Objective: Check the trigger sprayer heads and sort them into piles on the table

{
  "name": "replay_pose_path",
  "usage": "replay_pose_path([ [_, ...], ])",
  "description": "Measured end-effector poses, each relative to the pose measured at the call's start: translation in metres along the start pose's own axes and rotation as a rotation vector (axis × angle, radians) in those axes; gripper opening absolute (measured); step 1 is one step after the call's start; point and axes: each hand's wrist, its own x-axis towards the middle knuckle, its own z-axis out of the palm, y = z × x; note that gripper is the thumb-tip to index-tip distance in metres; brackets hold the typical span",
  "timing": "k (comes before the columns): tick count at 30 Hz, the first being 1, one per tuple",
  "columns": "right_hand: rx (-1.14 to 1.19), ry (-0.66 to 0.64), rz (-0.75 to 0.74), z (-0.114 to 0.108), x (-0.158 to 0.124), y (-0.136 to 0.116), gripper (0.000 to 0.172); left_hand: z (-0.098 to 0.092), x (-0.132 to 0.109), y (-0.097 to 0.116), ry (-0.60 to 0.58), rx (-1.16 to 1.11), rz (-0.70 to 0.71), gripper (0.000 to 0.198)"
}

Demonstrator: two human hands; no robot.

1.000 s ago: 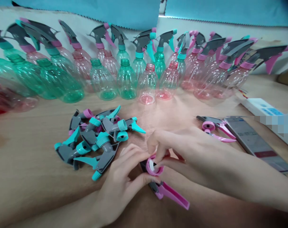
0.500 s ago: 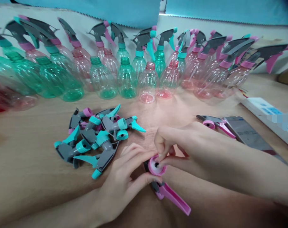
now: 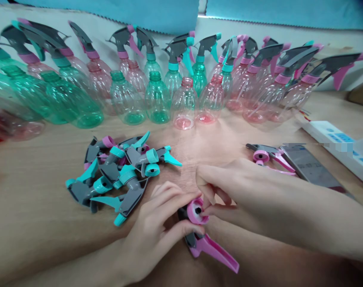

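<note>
My left hand (image 3: 157, 227) is wrapped round a grey and pink spray trigger head (image 3: 203, 243), whose pink lever points down to the right. The fingers of my right hand (image 3: 226, 187) pinch at the pink screw cap (image 3: 195, 210) of that head, pressing a small white part into it. Both hands sit low over the wooden table (image 3: 34, 223), just right of a heap of loose spray heads (image 3: 121, 173) in grey with teal or pink caps.
Along the back stand rows of green and pink plastic bottles (image 3: 157, 99), some with spray heads fitted, some bare-necked. Another pink spray head (image 3: 266, 155) lies to the right beside a phone (image 3: 311, 167) and a white power strip (image 3: 336, 143).
The right fingers have shifted slightly on the pink cap, and the spray head has tilted a little in my left hand. The view has drifted slightly.
</note>
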Motion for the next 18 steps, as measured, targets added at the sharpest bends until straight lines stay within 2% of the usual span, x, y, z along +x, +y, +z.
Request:
replay_pose_path([
  [4, 0.054, -0.018, 0.019, 0.002, 0.002, 0.001, 0.016, -0.001, 0.000, 0.000, 0.002, 0.019, 0.017, 0.018],
  [7, 0.117, 0.039, 0.083, 0.006, 0.010, 0.003, 0.012, 0.000, 0.001, -0.002, 0.022, 0.037, 0.015, 0.018],
  [10, 0.189, 0.074, 0.082, 0.008, 0.017, 0.004, 0.014, 0.000, 0.000, -0.003, 0.026, 0.072, 0.027, 0.019],
  [18, 0.173, -0.035, -0.017, 0.002, 0.010, 0.003, 0.017, 0.001, 0.001, -0.003, -0.039, 0.020, -0.038, 0.018],
])
